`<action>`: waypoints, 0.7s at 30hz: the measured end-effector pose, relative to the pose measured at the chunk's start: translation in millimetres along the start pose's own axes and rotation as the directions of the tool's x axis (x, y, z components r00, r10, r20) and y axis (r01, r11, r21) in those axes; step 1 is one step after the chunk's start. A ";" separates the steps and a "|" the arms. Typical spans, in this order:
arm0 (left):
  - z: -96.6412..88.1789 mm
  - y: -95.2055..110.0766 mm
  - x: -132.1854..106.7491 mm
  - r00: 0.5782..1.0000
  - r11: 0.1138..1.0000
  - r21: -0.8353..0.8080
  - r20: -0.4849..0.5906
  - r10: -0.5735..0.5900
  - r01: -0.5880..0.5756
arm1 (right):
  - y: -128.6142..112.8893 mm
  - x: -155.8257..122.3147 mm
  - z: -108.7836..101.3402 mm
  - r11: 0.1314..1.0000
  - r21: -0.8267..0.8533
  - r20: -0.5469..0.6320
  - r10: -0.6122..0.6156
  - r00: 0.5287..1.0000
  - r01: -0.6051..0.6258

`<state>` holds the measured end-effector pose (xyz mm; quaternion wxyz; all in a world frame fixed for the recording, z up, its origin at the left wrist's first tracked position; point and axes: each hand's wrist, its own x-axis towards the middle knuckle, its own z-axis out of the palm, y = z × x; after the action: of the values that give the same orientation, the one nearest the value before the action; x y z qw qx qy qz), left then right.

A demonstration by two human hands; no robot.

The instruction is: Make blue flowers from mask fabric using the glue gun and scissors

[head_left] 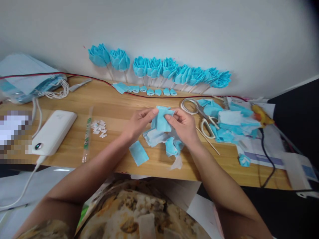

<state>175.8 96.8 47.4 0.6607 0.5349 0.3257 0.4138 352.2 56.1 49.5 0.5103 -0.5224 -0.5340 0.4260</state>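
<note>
Between my two hands a blue fabric piece (163, 120) is held up above the table, roughly rectangular and thin. My left hand (141, 121) pinches its left edge with the thumb in front. On the other side my right hand (183, 125) grips the right edge, thumb laid across the front. Below the hands lie white and blue fabric scraps (173, 146), partly crumpled. A flat blue rectangle (139, 153) rests on the wood near my left wrist. To the right of my right hand are scissors (206, 116) with white handles and a thin wooden stick (209, 141).
Several blue fabric flowers (154, 67) on sticks lean against the wall, with small folded blue pieces (150, 92) before them. At left are a white power bank (54, 132) and small white bits (99, 128). A yellow glue gun (261, 115) lies by the fabric pile (231, 122) at right.
</note>
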 end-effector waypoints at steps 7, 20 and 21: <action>2.1 -3.5 1.7 0.997 0.998 -0.057 -0.072 -0.009 0.005 | -1.0 1.2 1.4 1.000 -0.019 -0.028 -0.004 1.000 0.003; 1.4 -7.0 0.5 0.996 0.993 -0.093 -0.058 -0.074 0.068 | 6.9 5.7 -3.4 0.988 -0.033 -0.059 -0.149 0.987 0.148; 1.5 -7.3 0.5 0.996 0.993 -0.094 -0.055 -0.077 0.071 | 8.0 6.0 -3.2 0.993 -0.022 -0.053 -0.121 0.991 0.120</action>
<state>178.8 96.0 40.6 0.6896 0.4792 0.3452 0.4191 356.7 62.5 42.6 0.5445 -0.5055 -0.5543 0.3752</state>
